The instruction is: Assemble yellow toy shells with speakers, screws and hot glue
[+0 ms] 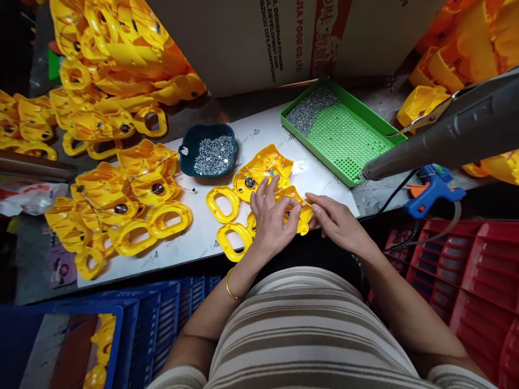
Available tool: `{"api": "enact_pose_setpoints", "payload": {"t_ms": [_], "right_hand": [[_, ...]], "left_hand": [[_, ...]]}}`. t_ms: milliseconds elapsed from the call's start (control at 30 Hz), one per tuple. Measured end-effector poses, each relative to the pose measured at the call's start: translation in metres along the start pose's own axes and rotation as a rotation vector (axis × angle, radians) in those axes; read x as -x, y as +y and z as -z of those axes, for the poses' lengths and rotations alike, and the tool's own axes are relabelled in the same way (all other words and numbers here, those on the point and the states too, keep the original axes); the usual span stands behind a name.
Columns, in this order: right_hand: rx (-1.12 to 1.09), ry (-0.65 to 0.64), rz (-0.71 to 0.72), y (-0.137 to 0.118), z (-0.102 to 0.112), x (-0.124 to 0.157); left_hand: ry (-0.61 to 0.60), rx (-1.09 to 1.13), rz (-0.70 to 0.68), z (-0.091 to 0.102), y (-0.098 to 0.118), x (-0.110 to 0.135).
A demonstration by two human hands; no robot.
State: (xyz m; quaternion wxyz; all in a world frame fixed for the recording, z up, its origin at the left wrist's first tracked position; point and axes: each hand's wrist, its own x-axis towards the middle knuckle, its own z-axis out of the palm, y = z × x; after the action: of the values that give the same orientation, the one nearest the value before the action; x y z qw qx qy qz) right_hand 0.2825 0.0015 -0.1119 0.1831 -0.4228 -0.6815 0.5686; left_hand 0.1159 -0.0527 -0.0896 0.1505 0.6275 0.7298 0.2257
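Note:
Two yellow plastic shells lie on the white board in front of me. The near shell (pixel 300 213) sits under both hands. My left hand (pixel 271 219) rests on it with fingers spread flat, fingertips touching the far shell (pixel 263 170) with its small round speaker and wires. My right hand (pixel 334 219) lies at the near shell's right edge, fingers held together and pressed against it; whether they pinch anything is hidden. A dark teal bowl (pixel 184 156) of small silver screws stands just behind and left.
A green perforated tray (pixel 357 143) with screws sits at the back right. Heaps of yellow shells (pixel 130 210) fill the left and back. A grey hanging power tool (pixel 446 135) and blue glue gun (pixel 430 189) are right. Blue crate (pixel 133 319) and red crates (pixel 466 270) stand below. A cardboard box (pixel 251 38) stands behind.

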Motion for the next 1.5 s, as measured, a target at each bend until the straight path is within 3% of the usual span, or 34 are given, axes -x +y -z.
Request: {"api": "enact_pose_setpoints", "payload": {"t_ms": [367, 633, 833, 1000, 1333, 1500], "right_hand": [[0.011, -0.052, 0.029, -0.006, -0.002, 0.0], [-0.218, -0.077, -0.176, -0.005, -0.009, -0.012], [-0.419, -0.229, -0.193, -0.01, -0.015, -0.007], [-0.499, -0.24, -0.177, -0.016, -0.024, -0.001], [-0.483, -0.348, -0.173, -0.028, -0.022, 0.001], [-0.499, -0.289, -0.154, -0.026, -0.022, 0.0]], "left_hand": [[-0.017, -0.02, 0.036, -0.002, 0.0, -0.001], [0.001, 0.005, 0.023, -0.002, 0.001, 0.005], [0.037, 0.074, -0.012, 0.012, 0.003, 0.025], [0.026, 0.116, -0.007, 0.022, -0.004, 0.036], [-0.011, 0.122, -0.299, 0.053, -0.026, 0.014], [0.003, 0.09, -0.494, 0.045, -0.037, 0.002]]}}
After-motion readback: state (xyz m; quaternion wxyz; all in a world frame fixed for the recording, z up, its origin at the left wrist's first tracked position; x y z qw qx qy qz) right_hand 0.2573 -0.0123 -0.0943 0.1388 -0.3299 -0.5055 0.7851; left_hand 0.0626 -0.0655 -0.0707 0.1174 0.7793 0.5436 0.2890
